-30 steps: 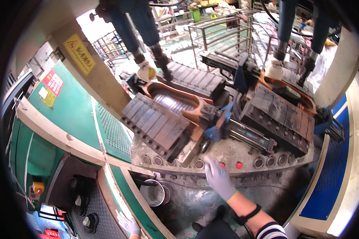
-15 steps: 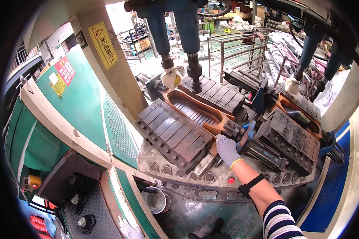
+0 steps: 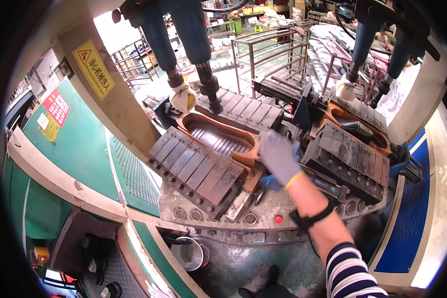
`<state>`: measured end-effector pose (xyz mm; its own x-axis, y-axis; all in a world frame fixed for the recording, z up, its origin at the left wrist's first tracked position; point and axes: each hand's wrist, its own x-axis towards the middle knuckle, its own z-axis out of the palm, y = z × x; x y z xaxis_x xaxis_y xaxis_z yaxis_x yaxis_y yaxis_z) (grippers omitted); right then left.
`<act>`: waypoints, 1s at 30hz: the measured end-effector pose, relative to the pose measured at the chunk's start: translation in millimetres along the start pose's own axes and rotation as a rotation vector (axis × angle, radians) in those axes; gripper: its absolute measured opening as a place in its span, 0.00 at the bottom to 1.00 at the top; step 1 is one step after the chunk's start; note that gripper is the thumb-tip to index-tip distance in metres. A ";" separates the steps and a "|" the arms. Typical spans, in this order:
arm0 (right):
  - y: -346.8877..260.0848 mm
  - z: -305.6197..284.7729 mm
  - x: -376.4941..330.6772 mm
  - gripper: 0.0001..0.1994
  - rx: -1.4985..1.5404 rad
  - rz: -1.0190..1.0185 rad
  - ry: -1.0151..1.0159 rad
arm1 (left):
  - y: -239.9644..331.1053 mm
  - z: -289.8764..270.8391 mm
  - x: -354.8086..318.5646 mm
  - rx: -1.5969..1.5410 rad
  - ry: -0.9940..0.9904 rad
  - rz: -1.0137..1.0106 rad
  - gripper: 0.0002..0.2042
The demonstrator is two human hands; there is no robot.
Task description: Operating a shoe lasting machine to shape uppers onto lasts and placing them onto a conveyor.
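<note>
My right hand [image 3: 280,156], in a pale glove with a yellow cuff, is over the near right end of an orange mould frame [image 3: 246,156]. It is smeared by motion and its fingers are mostly hidden, so whether it grips the frame cannot be told. This frame surrounds a long, dark, ribbed cavity [image 3: 213,136] between two slatted metal blocks, the near one [image 3: 196,171] being bolted along its side. At the bottom edge, only part of my gloved left hand [image 3: 159,290] shows, its fingers stretched out beside the green machine panel.
Blue press cylinders [image 3: 188,39] hang above the mould, one rod tip wrapped in cloth [image 3: 184,98]. To the right stands a second slatted block [image 3: 350,154] with an orange mould [image 3: 333,113]. A red button [image 3: 278,219] is on the bench front; a bucket [image 3: 191,253] stands below.
My right hand has moved up and forward, from the metal rod end beside the mould to over the mould's near end. The view has shifted, and my left hand has sunk lower in it.
</note>
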<state>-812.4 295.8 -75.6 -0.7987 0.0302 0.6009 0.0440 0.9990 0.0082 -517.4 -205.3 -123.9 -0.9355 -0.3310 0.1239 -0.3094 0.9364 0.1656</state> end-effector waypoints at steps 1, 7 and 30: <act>18.7 3.1 18.3 0.06 0.064 0.016 -0.043 | 1.9 -3.6 -0.2 0.009 -0.006 0.000 0.27; 59.9 56.1 58.5 0.14 -0.045 0.056 -0.756 | -0.2 -7.3 0.2 -0.098 -0.029 -0.003 0.25; 48.7 77.9 62.0 0.15 -0.036 0.139 -0.586 | 11.9 -13.0 -4.5 -0.433 0.071 -0.080 0.25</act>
<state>-906.5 348.9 -100.2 -0.9813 0.1833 0.0581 0.1833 0.9830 -0.0058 -514.6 -194.2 -109.8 -0.8928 -0.4216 0.1587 -0.2659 0.7776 0.5697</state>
